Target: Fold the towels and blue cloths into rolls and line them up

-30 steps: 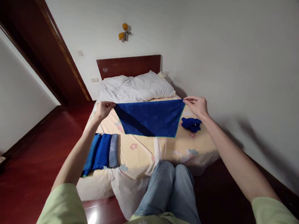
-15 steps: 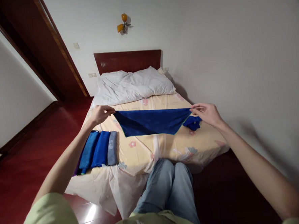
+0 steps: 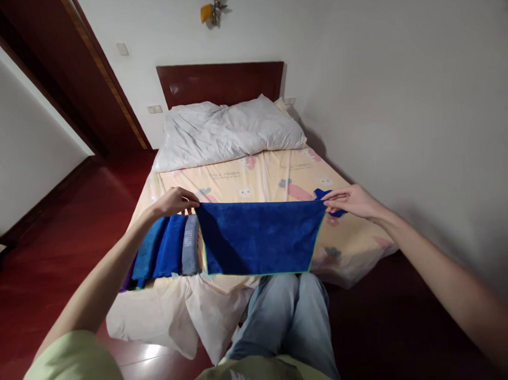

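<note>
The blue cloth shifts toward the knees, left hand and right hand each pinching a far corner, leaving it spread open over the bed

Towels lie on the bed, near left, the cloth right of them; bedding lies far, before the headboard.

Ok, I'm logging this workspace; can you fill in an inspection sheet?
Surface: patterned bed sheet, wrinkled.
Working items: spread blue cloth, held up; row of folded or rolled cloths at the left; second blue cloth, partly hidden by the right hand.
Clutter: rumpled white bedding below the headboard.
Hands: left hand and right hand each pinch an upper corner of the spread blue cloth.
Cables: nothing seen.
Surroundings: wall lamp, dark red floor.
</note>
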A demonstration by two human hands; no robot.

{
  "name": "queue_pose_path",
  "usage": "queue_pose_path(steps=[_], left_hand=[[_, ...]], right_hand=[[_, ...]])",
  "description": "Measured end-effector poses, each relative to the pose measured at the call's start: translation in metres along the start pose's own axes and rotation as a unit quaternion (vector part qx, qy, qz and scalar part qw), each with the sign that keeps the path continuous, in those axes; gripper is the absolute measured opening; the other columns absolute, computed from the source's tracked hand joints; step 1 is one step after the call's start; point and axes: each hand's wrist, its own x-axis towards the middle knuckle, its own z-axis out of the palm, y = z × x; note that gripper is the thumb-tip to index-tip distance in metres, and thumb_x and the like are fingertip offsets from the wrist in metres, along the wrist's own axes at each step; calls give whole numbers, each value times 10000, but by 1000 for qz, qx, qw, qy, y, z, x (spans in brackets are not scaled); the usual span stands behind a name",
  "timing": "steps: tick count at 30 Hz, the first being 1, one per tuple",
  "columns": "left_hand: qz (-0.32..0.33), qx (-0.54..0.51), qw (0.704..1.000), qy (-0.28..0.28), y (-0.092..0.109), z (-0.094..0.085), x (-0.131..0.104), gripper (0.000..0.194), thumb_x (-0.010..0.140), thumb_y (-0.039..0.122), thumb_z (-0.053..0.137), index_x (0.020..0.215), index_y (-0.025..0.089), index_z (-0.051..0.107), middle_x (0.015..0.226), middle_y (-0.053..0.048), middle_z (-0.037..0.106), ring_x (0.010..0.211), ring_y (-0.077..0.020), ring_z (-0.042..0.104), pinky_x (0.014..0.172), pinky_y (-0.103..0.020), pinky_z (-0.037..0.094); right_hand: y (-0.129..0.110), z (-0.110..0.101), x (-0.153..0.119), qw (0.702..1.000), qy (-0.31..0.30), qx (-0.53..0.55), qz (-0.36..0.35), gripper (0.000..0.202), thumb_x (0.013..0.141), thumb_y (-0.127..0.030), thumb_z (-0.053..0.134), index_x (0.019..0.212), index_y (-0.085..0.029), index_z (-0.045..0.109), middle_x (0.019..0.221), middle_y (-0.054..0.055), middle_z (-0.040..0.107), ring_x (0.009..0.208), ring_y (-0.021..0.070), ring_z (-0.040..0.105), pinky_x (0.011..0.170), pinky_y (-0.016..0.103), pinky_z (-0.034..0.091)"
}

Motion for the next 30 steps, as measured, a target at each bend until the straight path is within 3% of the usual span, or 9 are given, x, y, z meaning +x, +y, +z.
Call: queue_pose_path(steps=[5, 10, 13, 16, 20, 23, 26, 28, 30], left_hand=[[-16, -63, 997, 33, -20, 21, 47, 212, 719, 369, 793, 764, 166, 755, 641, -70, 716, 597, -204, 713, 567, -298, 602], [46, -21, 979, 196, -28, 25, 96, 190, 785, 290, 657, 855, 151, 765, 727, -72, 741, 718, -207, 741, 689, -283, 595], [101, 12, 944, 313, -28, 29, 101, 270, 859, 291, 552, 957, 156, 764, 927, -92, 761, 882, -205, 735, 813, -296, 585], [122, 53, 934, 332, -41, 47, 83, 327, 915, 274, 474, 1082, 194, 744, 1133, -90, 735, 1071, -197, 692, 914, -287, 560], [136, 110, 962, 210, -89, 104, 41, 378, 932, 198, 434, 1196, 234, 702, 1315, -71, 671, 1221, -213, 629, 1057, -339, 505], [115, 156, 975, 110, -134, 170, 9, 368, 916, 132, 469, 1189, 239, 692, 1287, -74, 679, 1215, -244, 630, 1064, -380, 513], [67, 251, 965, 16, -168, 241, -19, 340, 889, 69, 496, 1136, 212, 682, 1161, -94, 697, 1118, -234, 662, 904, -334, 583], [47, 287, 957, -15, -182, 278, -35, 308, 901, 66, 515, 1130, 201, 668, 1134, -106, 686, 1100, -225, 653, 839, -313, 586], [32, 295, 955, 0, -191, 302, -45, 308, 915, 75, 528, 1162, 208, 656, 1174, -111, 672, 1124, -225, 628, 842, -310, 574]], right_hand=[[23, 20, 55, 999, 39, 33, -1, 450, 561, -457, 971, 735, -120, 730, 623, 121, 718, 575, 237, 722, 534, 305, 621], [19, 28, 93, 983, 160, 35, -77, 306, 660, -356, 906, 758, -128, 729, 725, 125, 750, 693, 260, 751, 678, 369, 648], [21, 29, 95, 960, 232, 6, -159, 250, 749, -352, 823, 857, -139, 752, 906, 133, 771, 871, 269, 758, 877, 412, 623], [39, 36, 80, 944, 248, -36, -213, 207, 830, -356, 735, 932, -179, 765, 995, 109, 767, 1008, 261, 730, 992, 425, 579], [97, 65, 46, 958, 204, -99, -178, 193, 880, -330, 653, 939, -196, 780, 1012, 96, 768, 1053, 259, 705, 1051, 441, 540], [167, 99, 18, 976, 125, -128, -124, 194, 873, -259, 603, 898, -195, 784, 1084, 87, 763, 1026, 258, 712, 1048, 443, 538], [239, 134, -8, 985, 52, -148, -68, 211, 830, -170, 579, 819, -200, 788, 1025, 102, 773, 968, 276, 734, 993, 449, 572], [277, 153, -23, 986, 29, -158, -41, 228, 807, -133, 565, 790, -191, 785, 1015, 115, 772, 966, 291, 738, 975, 478, 585], [301, 166, -35, 985, 44, -164, -39, 260, 825, -126, 536, 829, -184, 790, 1043, 125, 767, 998, 295, 732, 981, 494, 582]])
